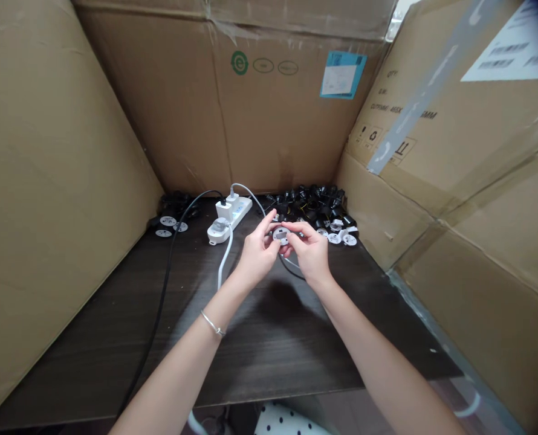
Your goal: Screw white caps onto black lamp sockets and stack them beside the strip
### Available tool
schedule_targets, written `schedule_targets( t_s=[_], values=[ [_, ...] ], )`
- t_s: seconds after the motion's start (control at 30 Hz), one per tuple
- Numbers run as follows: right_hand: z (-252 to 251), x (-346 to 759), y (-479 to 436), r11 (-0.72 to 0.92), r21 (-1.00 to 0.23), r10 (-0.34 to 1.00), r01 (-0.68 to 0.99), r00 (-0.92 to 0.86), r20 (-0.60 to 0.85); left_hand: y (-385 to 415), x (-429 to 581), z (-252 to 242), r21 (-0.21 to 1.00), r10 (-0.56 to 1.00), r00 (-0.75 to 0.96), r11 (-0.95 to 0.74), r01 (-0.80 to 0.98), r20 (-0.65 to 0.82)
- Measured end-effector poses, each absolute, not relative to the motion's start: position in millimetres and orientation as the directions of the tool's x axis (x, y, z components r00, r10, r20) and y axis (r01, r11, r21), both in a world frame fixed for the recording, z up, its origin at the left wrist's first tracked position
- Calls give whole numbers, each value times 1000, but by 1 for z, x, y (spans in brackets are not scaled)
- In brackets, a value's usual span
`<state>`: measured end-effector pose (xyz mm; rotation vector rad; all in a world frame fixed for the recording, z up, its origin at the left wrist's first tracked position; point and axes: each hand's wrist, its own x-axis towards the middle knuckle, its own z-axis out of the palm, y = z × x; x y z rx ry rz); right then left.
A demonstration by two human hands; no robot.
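Between my two hands, above the dark table, is a small round white disc (280, 235) with a dark rectangular opening in its middle. My left hand (260, 246) grips its left side, the thumb on its face. From the other side my right hand (309, 246) pinches it between thumb and fingers. What lies behind the disc is hidden by the fingers. Past my hands is a pile of black parts (312, 202) with thin yellow wires. Several loose white discs (335, 238) lie at its front edge.
A white power strip (230, 220) with plugged-in adapters stands left of my hands. A black cable (164, 296) runs down the table (251, 362). More white discs (168, 222) and black parts lie at the far left. Cardboard boxes (269, 121) wall the back and both sides.
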<state>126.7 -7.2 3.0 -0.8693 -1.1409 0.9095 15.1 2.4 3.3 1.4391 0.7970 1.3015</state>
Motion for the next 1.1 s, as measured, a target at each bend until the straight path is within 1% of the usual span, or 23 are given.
schedule_targets(
  t_s=[0.13, 0.33, 0.43, 0.6, 0.83, 1.1],
  values=[
    [6, 127, -8, 374, -917, 922, -142, 166, 350, 1, 15, 7, 948, 927, 213, -282, -147, 309],
    [9, 133, -7, 304, -922, 953, -240, 93, 290, 2, 15, 14, 944, 951, 212, -157, -289, 223],
    [9, 134, -8, 317, -916, 949, -247, 78, 307, 1, 15, 15, 938, 949, 192, -187, -292, 249],
    [13, 134, -10, 340, -905, 940, -256, 74, 333, -2, 14, 17, 934, 934, 178, -264, -240, 310],
    [17, 132, -14, 379, -907, 925, -182, 82, 370, -6, 16, 21, 926, 928, 169, -288, -245, 333],
    [14, 131, -13, 405, -895, 914, -185, 78, 398, -4, 15, 17, 926, 925, 158, -308, -219, 346]
  ],
)
